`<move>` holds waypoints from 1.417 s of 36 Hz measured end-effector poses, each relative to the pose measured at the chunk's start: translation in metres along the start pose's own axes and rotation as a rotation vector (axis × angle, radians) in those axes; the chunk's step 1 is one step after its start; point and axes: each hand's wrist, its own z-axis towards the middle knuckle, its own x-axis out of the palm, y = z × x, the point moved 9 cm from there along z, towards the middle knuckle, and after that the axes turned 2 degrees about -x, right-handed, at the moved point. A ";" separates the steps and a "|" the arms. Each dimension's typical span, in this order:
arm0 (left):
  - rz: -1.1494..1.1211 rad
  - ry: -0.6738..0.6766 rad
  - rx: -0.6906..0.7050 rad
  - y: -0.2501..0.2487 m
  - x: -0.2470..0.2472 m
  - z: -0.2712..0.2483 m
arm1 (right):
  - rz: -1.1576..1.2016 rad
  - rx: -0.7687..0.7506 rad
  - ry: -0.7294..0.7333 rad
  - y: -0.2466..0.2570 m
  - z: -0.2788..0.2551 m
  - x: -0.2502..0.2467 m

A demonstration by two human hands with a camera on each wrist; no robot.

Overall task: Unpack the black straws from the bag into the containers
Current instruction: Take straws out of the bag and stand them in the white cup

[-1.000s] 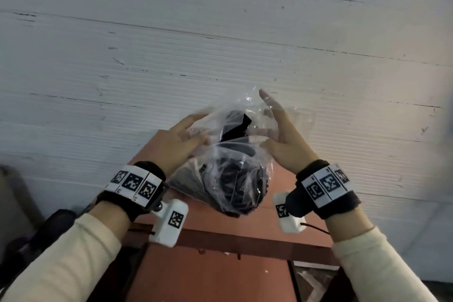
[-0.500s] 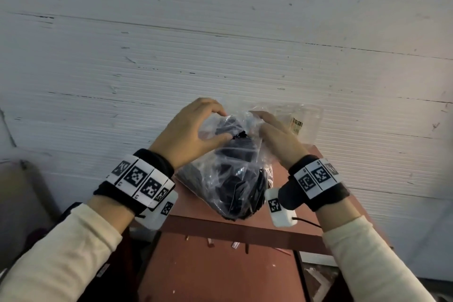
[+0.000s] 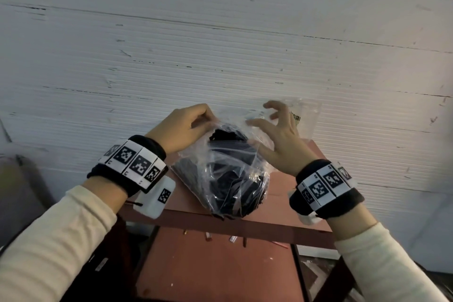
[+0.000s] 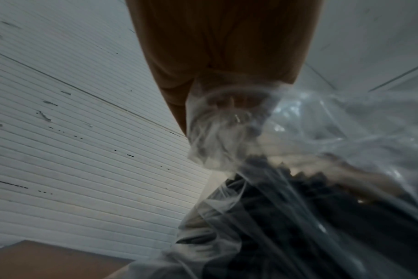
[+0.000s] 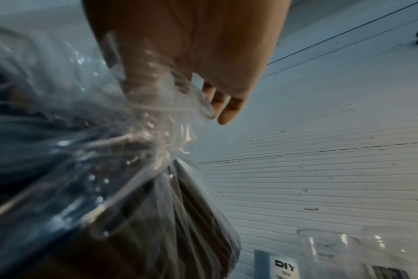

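Note:
A clear plastic bag point(image 3: 228, 174) full of black straws point(image 3: 230, 186) stands on the reddish table point(image 3: 282, 186) near the wall. My left hand point(image 3: 188, 125) pinches the bag's top edge on the left, bunching the plastic point(image 4: 217, 136). My right hand point(image 3: 277, 130) holds the right side of the bag's mouth between thumb and forefinger, with the other fingers spread. The bag's mouth gapes and dark straw ends point(image 3: 225, 133) show in it. Clear plastic containers point(image 3: 304, 115) stand behind my right hand, also low in the right wrist view point(image 5: 334, 251).
A white ribbed wall point(image 3: 220, 44) rises directly behind the table. A lower reddish shelf point(image 3: 215, 265) lies under the table's front edge, with small bits of debris on it. A dark object point(image 3: 22, 191) sits to the left of the table.
Both hands have moved apart at the top of the bag and its mouth has spread wider. My right fingers have uncurled and fanned out. The bag stays on the table.

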 end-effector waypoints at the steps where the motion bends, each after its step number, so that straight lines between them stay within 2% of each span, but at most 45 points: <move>1: 0.003 0.007 -0.014 0.002 0.000 0.001 | 0.020 -0.019 -0.031 0.002 0.001 -0.003; 3: 0.022 0.021 -0.042 0.005 0.001 0.003 | 0.058 -0.066 -0.060 0.008 0.003 -0.007; 6: 0.030 0.017 -0.053 0.004 0.001 0.004 | 0.098 -0.090 -0.013 0.010 0.007 -0.007; 9: 0.026 0.006 -0.074 0.008 0.000 0.006 | 0.170 -0.044 0.042 0.002 0.012 -0.002; 13: -0.054 0.034 -0.097 0.015 0.003 0.008 | 0.313 0.045 0.027 -0.016 0.018 0.006; 17: -0.118 0.050 -0.105 0.018 0.006 0.009 | 0.372 0.144 0.074 -0.032 0.018 0.022; 20: -0.088 0.068 -0.154 0.029 0.015 0.009 | 0.425 0.190 0.095 -0.039 0.016 0.035; 24: 0.007 0.085 -0.218 0.046 0.027 0.008 | 0.434 0.206 0.145 -0.036 0.009 0.043; 31: 0.009 -0.005 -0.268 0.049 0.022 0.001 | 0.359 0.313 0.258 -0.043 -0.017 0.031; 36: -0.059 0.022 -0.276 0.048 0.029 -0.008 | 0.400 0.372 0.068 -0.036 -0.032 0.012; 39: -0.008 0.017 -0.276 0.046 0.029 -0.012 | 0.409 0.369 0.074 -0.031 -0.040 0.014; 42: 0.085 -0.018 -0.262 0.044 0.023 -0.018 | 0.349 0.385 0.189 -0.026 -0.050 0.025; 46: 0.128 -0.038 -0.222 0.046 0.020 -0.025 | 0.261 0.563 0.434 -0.037 -0.071 0.050; 48: 0.124 -0.028 -0.243 0.051 0.022 -0.030 | 0.255 0.620 0.500 -0.039 -0.078 0.055; 51: 0.126 0.018 -0.356 0.057 0.030 -0.041 | 0.302 0.655 0.558 -0.034 -0.084 0.064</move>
